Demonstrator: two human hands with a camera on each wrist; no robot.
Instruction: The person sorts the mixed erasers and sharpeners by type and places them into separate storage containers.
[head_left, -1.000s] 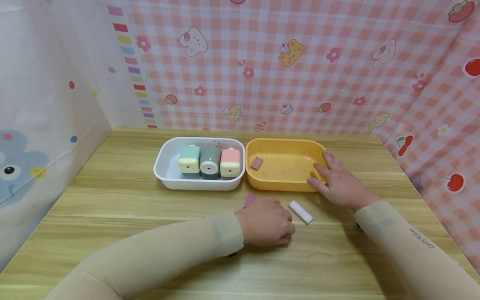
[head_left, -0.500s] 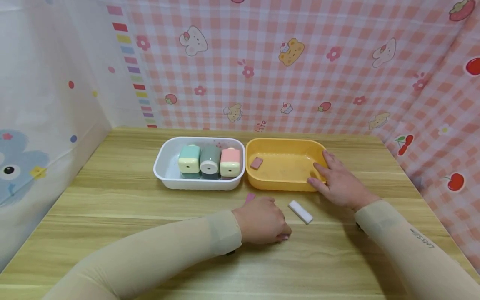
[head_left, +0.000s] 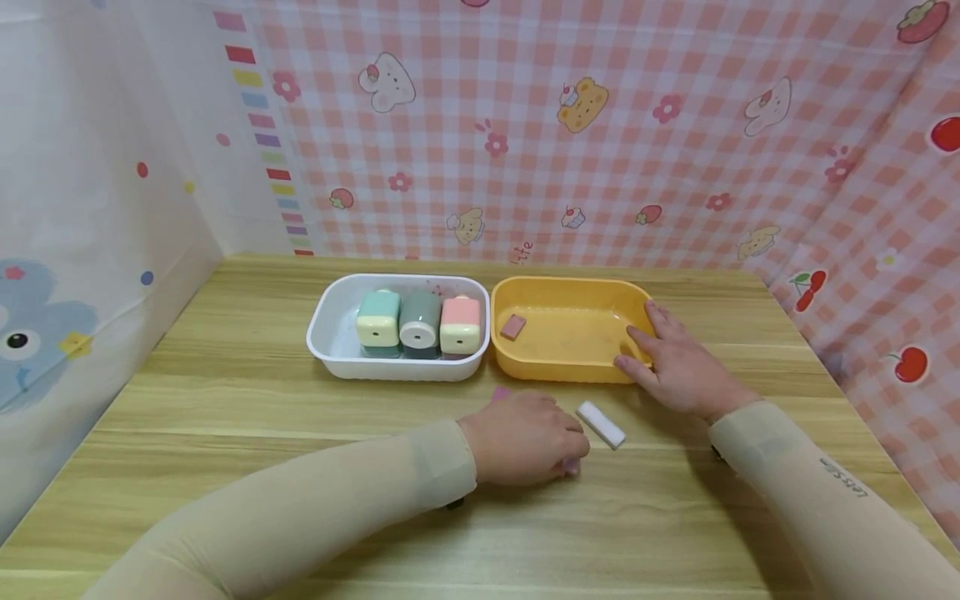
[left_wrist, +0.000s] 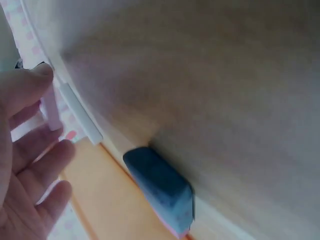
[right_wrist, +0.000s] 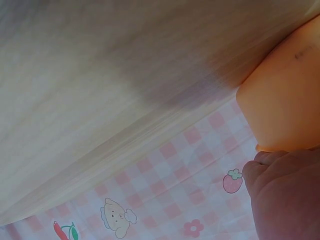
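My left hand (head_left: 521,437) is low over the table in front of the trays, pinching a pale pink eraser (left_wrist: 50,107) between thumb and index finger; its other fingers are loosely bent. A pink eraser (head_left: 500,392) with a dark blue sleeve lies just behind this hand, mostly covered in the head view. Right of the hand, a white eraser (head_left: 601,425) lies flat. My right hand (head_left: 686,367) rests on the right end of the yellow tray (head_left: 570,372), fingers spread over the rim and thumb at its front. A small dull-pink eraser (head_left: 513,327) lies inside that tray at left.
A white tray (head_left: 397,369) stands against the yellow tray's left side. It holds three pencil sharpeners: teal (head_left: 378,317), grey (head_left: 420,318) and pink (head_left: 461,323). Patterned cloth (head_left: 480,167) hangs behind and at both sides of the wooden table (head_left: 225,417).
The left hand first shifts slightly left, its fingertips moving at the table, and now a pale pink eraser shows beneath its fingers. The right hand and both trays stay put.
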